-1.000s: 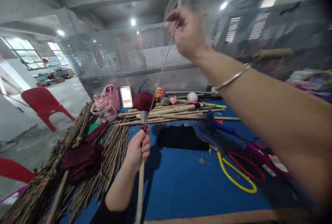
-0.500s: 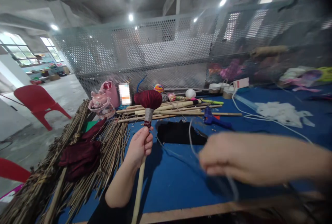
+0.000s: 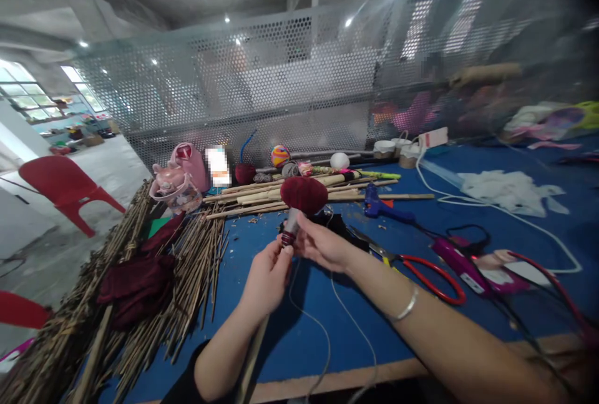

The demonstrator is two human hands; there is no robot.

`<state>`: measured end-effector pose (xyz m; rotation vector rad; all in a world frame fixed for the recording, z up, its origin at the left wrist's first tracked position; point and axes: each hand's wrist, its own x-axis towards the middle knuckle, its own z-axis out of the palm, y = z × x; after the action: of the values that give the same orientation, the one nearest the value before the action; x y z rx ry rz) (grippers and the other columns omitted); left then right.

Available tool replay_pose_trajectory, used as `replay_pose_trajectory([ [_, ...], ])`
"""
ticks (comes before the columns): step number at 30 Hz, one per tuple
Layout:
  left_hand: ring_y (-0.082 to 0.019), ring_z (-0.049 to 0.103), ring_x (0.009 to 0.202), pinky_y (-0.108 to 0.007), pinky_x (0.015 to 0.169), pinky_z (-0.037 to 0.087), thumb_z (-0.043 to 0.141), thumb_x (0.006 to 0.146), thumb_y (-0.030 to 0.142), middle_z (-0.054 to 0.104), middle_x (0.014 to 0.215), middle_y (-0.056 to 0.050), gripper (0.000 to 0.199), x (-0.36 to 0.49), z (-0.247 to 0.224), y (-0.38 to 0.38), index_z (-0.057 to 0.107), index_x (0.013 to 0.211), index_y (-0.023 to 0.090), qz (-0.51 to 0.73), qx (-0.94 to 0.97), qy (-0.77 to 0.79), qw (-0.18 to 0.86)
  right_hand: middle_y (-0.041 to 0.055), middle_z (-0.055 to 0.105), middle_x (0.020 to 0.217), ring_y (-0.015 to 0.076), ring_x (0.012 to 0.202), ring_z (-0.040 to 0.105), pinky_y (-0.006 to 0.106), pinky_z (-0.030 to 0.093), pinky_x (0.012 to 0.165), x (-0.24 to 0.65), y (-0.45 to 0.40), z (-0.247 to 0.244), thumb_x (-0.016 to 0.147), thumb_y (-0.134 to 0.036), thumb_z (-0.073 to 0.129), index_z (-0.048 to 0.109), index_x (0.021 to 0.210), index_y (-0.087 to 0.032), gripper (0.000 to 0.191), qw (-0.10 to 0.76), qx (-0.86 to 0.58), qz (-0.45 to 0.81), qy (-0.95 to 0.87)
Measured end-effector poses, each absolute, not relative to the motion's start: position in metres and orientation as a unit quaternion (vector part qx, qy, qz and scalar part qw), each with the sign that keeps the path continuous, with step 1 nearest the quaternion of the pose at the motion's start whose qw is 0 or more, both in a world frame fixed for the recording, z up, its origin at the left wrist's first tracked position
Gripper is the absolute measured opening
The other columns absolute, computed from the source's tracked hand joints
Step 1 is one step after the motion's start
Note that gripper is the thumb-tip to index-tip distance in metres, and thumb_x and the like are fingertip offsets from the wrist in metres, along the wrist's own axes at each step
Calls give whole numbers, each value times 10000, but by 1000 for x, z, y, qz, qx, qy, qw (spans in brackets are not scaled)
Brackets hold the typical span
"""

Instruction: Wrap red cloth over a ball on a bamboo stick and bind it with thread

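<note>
A pale wooden stick [image 3: 254, 354] carries a dark red cloth-covered head [image 3: 304, 195], with a grey wrapped neck and dark red thread bands below it. My left hand [image 3: 266, 276] is closed round the stick just under the bands. At the neck, my right hand [image 3: 322, 243] has its fingers bent against the wrapping beneath the head; part of them is hidden behind it. A thin grey cord [image 3: 358, 326] hangs in a loop from the hands toward the table's front edge. Behind my right hand lies a black cloth [image 3: 344, 229], partly covered.
Bundled twigs [image 3: 187, 266] and dark red fabric [image 3: 138, 288] lie left. Red-handled scissors [image 3: 433, 279], a blue glue gun [image 3: 384, 207] and a purple glue gun [image 3: 461, 263] lie right. Behind are pale sticks [image 3: 262, 197], a pink basket [image 3: 175, 195] and a mesh screen [image 3: 299, 92].
My right hand has come in from the right to the wrapped neck, uncovering the scissors and purple glue gun. The red head has shifted right and slightly down with my left hand.
</note>
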<state>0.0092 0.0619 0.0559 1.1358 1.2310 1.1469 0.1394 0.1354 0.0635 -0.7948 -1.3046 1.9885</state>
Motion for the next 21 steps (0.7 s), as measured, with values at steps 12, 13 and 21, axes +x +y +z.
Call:
replay_pose_trajectory([
  [12, -39, 252, 343, -157, 339, 170, 580, 748, 431, 344, 469, 99, 291, 4, 53, 67, 518, 896, 188, 506, 435, 527, 527, -31, 450, 563, 77, 517, 349, 223, 260, 496, 139, 122, 50, 724, -528, 582, 558, 663, -135, 399, 349, -320, 600, -645],
  [13, -33, 231, 332, -148, 328, 162, 598, 737, 426, 323, 468, 114, 315, 5, 55, 67, 485, 929, 203, 502, 420, 515, 554, -29, 457, 573, 80, 527, 352, 226, 263, 506, 140, 121, 50, 714, -512, 596, 561, 673, -133, 383, 355, -317, 600, -643],
  [21, -16, 229, 312, -111, 287, 154, 640, 712, 380, 426, 491, 121, 347, 7, 57, 66, 355, 850, 238, 520, 358, 499, 594, -42, 412, 539, 74, 509, 294, 224, 217, 483, 147, 125, 53, 697, -486, 617, 569, 687, -127, 362, 331, -311, 623, -636],
])
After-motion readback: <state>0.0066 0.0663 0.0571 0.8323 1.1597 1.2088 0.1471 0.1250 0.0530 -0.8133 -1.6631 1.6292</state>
